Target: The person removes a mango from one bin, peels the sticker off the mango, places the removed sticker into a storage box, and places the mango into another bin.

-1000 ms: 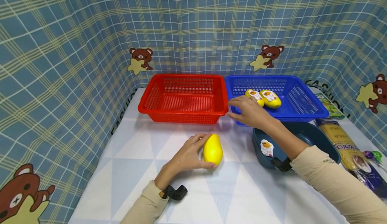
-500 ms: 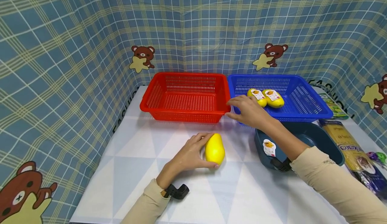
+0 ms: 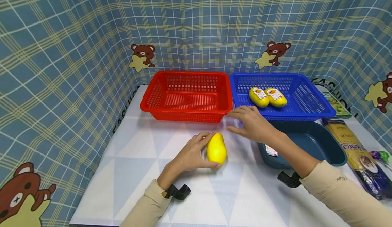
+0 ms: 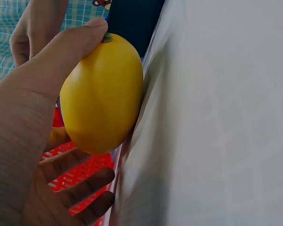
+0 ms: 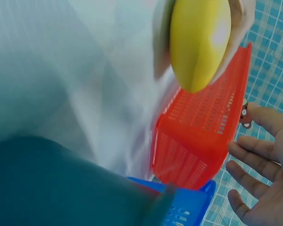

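My left hand (image 3: pixel 196 153) holds a smooth yellow mango (image 3: pixel 216 149) between thumb and fingers, low over the white table in front of the red basket. In the left wrist view the thumb lies by the green stem end of the mango (image 4: pixel 104 96), with the other fingers spread around its far end. My right hand (image 3: pixel 252 123) hangs in the air with parted fingers, between the baskets' front edges and the dark teal basin (image 3: pixel 309 145). Nothing is between its fingers in the right wrist view. A mango label (image 3: pixel 271 150) on the basin is partly covered by the right forearm.
The red basket (image 3: pixel 186 115) stands at the back, beside a blue basket (image 3: pixel 326 111) with two labelled mangoes (image 3: pixel 260 98) in it. Along the right edge lie a pasta bag (image 3: pixel 349 140), a green packet (image 3: pixel 337 106) and small purple and green items (image 3: pixel 379 156).
The right hand has drawn back slightly toward me from the blue basket, uncovering the two labelled mangoes. The left hand keeps its hold on the mango in about the same place.
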Tool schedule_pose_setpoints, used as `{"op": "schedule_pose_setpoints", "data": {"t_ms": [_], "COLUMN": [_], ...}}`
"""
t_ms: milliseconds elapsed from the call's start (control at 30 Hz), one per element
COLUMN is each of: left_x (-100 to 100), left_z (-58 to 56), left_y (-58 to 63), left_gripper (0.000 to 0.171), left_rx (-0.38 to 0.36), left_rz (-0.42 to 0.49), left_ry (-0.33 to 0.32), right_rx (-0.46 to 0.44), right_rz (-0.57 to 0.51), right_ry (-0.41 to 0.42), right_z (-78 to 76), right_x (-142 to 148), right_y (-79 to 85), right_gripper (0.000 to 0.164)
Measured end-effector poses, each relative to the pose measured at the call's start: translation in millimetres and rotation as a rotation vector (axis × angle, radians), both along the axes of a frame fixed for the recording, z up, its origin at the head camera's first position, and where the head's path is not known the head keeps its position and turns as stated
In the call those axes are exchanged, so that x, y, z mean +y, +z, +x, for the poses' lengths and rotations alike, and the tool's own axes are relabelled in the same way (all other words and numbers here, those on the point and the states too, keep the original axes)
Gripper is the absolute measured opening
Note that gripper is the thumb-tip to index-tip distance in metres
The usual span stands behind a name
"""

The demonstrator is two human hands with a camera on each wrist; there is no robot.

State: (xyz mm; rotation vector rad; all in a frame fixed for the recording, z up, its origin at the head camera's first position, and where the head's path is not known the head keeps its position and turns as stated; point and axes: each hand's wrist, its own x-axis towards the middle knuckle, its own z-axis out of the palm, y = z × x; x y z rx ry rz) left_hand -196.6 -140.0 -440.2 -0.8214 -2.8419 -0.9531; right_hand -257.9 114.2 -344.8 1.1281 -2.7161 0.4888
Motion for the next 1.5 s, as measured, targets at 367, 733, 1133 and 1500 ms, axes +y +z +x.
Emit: {"op": "schedule_pose_setpoints", "data": {"t_ms": [367,733,1133,1500], "left_x": [0,0,0,-2], "left_z": [0.2,-0.6,-3.1,-2.8], "left_y": [-0.4,-1.2,0.3,0.8], "left_gripper": [0.107,0.108,0.109,0.115], "left_rx": [-0.016,-0.003,0.009,0.051], "left_rz": [0.005,-0.002,-0.026,-0.096], "left_ry": [0.005,0.005,-0.005,0.024], "right_rx": [-0.012,-0.045,-0.111,-0.206], "right_rz": [0.025,0.060,0.079,0.129], "right_ry": [0.075,0.091,0.092,0.073], "right_z": [20.3,32.5,37.9,41.7], "right_x": [1,-3,-7,-18], "right_y": [-16.6,-31.3,-39.3,-48.7], "right_gripper": [0.051,0.057,0.078,0.110]}}
